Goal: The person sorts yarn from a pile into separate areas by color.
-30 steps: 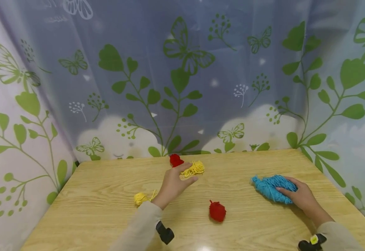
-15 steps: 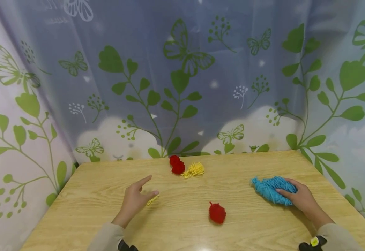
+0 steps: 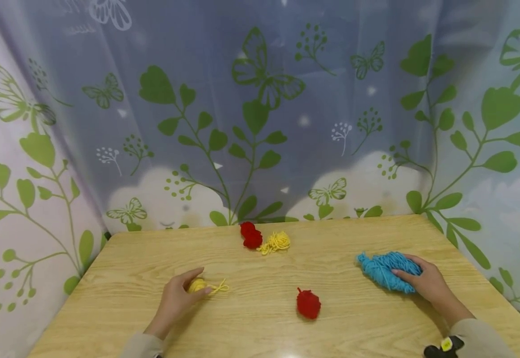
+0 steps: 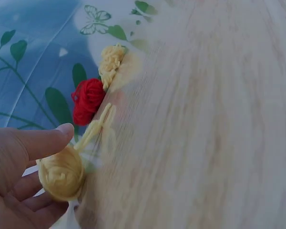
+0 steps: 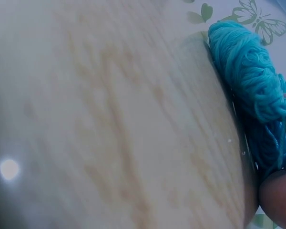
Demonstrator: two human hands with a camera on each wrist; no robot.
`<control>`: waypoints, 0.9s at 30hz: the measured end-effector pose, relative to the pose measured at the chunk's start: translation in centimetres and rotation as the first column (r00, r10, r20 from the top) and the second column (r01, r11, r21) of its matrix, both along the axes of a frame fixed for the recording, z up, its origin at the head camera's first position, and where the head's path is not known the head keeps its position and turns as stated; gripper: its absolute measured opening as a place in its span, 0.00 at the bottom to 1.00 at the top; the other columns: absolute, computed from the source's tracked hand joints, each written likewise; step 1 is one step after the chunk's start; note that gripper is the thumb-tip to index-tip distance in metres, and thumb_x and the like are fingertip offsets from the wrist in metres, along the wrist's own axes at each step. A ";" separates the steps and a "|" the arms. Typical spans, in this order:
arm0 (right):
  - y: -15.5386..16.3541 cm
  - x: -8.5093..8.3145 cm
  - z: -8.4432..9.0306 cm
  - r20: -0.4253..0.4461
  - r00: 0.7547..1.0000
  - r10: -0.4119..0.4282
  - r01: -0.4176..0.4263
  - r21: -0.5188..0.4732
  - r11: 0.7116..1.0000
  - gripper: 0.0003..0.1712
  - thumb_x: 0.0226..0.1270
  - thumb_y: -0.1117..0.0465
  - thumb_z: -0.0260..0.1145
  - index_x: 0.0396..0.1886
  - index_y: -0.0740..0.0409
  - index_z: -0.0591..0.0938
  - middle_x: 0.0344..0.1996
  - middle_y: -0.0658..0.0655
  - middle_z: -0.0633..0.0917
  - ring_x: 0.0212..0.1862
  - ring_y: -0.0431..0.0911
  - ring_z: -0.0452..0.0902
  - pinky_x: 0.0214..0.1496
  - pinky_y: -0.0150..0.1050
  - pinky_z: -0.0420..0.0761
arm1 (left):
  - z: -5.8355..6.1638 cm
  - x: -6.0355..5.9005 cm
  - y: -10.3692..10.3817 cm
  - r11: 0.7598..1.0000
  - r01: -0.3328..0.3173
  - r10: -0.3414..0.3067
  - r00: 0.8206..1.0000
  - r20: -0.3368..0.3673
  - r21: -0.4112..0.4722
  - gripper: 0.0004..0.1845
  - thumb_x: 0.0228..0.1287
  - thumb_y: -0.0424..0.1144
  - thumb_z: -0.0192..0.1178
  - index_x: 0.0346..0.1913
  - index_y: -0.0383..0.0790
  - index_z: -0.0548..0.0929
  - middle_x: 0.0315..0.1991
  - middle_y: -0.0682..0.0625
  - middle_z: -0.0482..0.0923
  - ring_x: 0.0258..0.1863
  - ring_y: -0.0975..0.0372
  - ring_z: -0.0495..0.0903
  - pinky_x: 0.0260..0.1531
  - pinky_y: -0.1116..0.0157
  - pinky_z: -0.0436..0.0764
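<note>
On the left of the table, my left hand (image 3: 176,297) curls its thumb and fingers around a small yellow yarn ball (image 4: 62,174). A loose yellow tail trails off to the right, and the hand partly hides the ball in the head view. Over on the right, my right hand (image 3: 432,284) grips one end of a large blue yarn skein (image 3: 387,270), which lies on the table with its narrow end pointing left. The right wrist view shows fingertips pressed against the blue yarn (image 5: 250,71). Between the hands lies a red yarn ball (image 3: 308,304) with a short tail.
Near the back edge of the wooden table (image 3: 331,248) sit red yarn (image 3: 251,235) in two lumps and a loose yellow yarn bundle (image 3: 276,242), side by side. A printed curtain (image 3: 287,139) hangs directly behind the table.
My left hand has drawn back from near the far yarns to the left and nearer, and now surrounds the yellow ball. The right hand has stayed on the blue skein.
</note>
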State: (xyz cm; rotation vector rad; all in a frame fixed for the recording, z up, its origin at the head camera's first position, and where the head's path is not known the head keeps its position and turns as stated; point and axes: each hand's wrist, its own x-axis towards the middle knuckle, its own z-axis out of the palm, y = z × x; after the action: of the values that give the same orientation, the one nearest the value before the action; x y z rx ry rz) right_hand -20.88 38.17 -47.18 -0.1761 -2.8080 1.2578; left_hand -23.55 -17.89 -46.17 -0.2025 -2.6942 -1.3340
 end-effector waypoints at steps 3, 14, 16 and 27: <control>-0.1 0.0 0.0 -0.006 1.000 0.003 -0.004 -0.002 1.000 0.43 0.67 0.46 0.64 0.68 0.73 0.62 0.66 0.80 0.60 0.66 0.75 0.52 0.62 0.68 0.62 | -0.3 0.2 -0.5 0.998 0.002 -0.003 1.000 0.024 0.068 0.28 0.52 0.35 0.72 0.57 0.32 0.79 0.55 0.37 0.79 0.56 0.47 0.77 0.54 0.56 0.79; 0.0 -0.1 -0.3 0.004 1.000 -0.002 0.002 0.000 1.000 0.45 0.66 0.44 0.64 0.68 0.73 0.62 0.66 0.80 0.60 0.66 0.75 0.52 0.62 0.69 0.61 | -2.3 -0.7 -2.4 0.963 -0.013 -0.025 0.991 0.135 0.270 0.27 0.50 0.38 0.74 0.55 0.34 0.82 0.57 0.40 0.78 0.59 0.51 0.75 0.54 0.67 0.78; 0.0 -0.1 -0.3 0.006 1.000 -0.001 0.001 -0.003 1.000 0.45 0.66 0.44 0.64 0.68 0.73 0.62 0.66 0.80 0.59 0.66 0.75 0.52 0.62 0.68 0.61 | -2.4 -0.8 -2.6 0.958 -0.010 -0.033 0.989 0.147 0.286 0.27 0.51 0.38 0.73 0.56 0.33 0.81 0.58 0.39 0.77 0.60 0.50 0.74 0.54 0.67 0.78; -0.1 0.1 0.0 -0.008 1.000 0.011 -0.011 -0.022 1.000 0.44 0.67 0.46 0.64 0.69 0.73 0.61 0.66 0.80 0.60 0.65 0.75 0.53 0.61 0.68 0.63 | -2.5 -0.9 -2.8 0.947 0.026 -0.079 0.985 0.153 0.322 0.28 0.53 0.37 0.72 0.58 0.33 0.80 0.60 0.38 0.75 0.62 0.50 0.73 0.53 0.69 0.78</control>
State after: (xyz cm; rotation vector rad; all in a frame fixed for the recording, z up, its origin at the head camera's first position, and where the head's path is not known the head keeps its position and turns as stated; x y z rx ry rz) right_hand -20.81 38.11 -47.20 -0.1569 -2.7938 1.2887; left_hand -24.40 -20.72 -48.66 -0.1359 -2.5614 -1.8526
